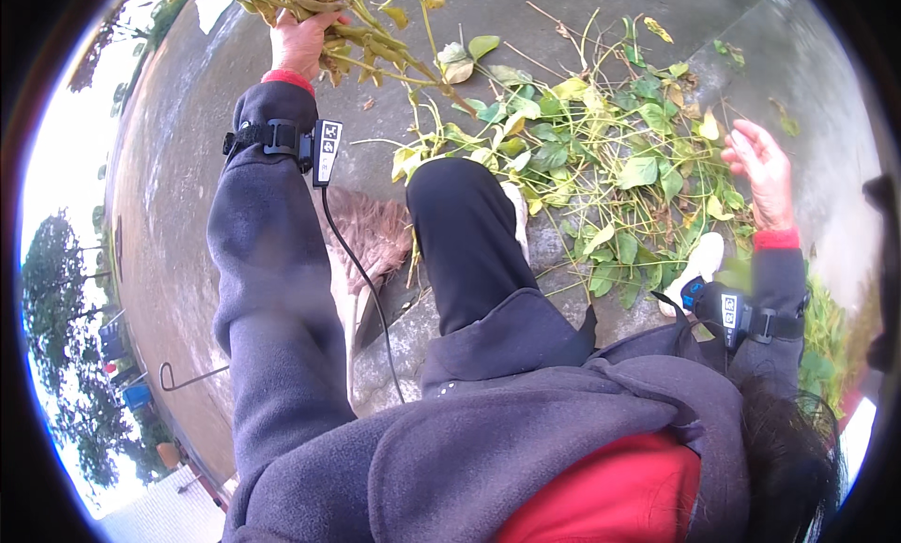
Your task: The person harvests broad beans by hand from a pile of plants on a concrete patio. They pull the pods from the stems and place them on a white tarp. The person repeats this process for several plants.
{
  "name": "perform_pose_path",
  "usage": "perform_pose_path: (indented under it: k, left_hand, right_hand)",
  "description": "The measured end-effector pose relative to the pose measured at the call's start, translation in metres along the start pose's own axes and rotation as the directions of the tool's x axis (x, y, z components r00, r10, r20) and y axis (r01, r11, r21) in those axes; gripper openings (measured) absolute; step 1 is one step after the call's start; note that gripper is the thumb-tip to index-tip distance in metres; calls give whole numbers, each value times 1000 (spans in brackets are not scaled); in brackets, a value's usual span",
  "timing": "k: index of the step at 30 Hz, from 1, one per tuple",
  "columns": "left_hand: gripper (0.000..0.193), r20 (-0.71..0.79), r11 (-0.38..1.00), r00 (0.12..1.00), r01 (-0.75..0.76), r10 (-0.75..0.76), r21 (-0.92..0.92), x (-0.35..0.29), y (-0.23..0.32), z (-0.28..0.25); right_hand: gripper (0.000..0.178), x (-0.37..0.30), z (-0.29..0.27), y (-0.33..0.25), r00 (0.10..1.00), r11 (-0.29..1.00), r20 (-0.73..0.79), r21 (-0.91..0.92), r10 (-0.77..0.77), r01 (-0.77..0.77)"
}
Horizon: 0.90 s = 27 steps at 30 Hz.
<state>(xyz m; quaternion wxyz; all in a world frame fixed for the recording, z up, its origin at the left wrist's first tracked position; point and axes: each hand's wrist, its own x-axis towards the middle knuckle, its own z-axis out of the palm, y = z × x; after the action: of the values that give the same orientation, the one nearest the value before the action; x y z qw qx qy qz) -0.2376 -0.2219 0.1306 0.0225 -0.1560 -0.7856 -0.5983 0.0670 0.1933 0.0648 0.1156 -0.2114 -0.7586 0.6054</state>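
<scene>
My left hand (298, 44) is closed round a bundle of bean stalks (361, 50) with many yellow-green pods, held up at the top left. Part of the bundle runs out of view at the top edge. Off to the right, my right hand (762, 168) is raised with nothing in it, its fingers loosely stretched and apart. Beside that hand, a heap of stripped leaves and thin stems (638, 168) lies on the ground, green and yellow mixed. A blurred green leaf (739, 275) shows just below my right wrist.
Grey concrete (188, 177) spreads all around. A pinkish fluffy thing (371, 233) lies by my left forearm, and a white shoe (699, 261) stands at the heap's edge. A black cable (375, 299) hangs from the left wrist device. More leafy plants (821, 346) lie at the far right.
</scene>
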Motion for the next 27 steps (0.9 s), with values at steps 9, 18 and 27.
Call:
perform_pose_path:
  k: [9,18,27]
  left_hand:
    - [18,99,887,882,450,-460,104,-95,-126,-102]
    - [26,221,706,675,627,-704,330,-175,-257,-76]
    - [31,-2,526,594,714,-804,463,-204,-318,-112]
  right_hand:
    - [43,8,9,28,986,981,112,-158,127,-109]
    - [38,15,23,68,940,938,134,-201,313,-283]
    - [34,43,72,124,874,892,212,-224,437,-392]
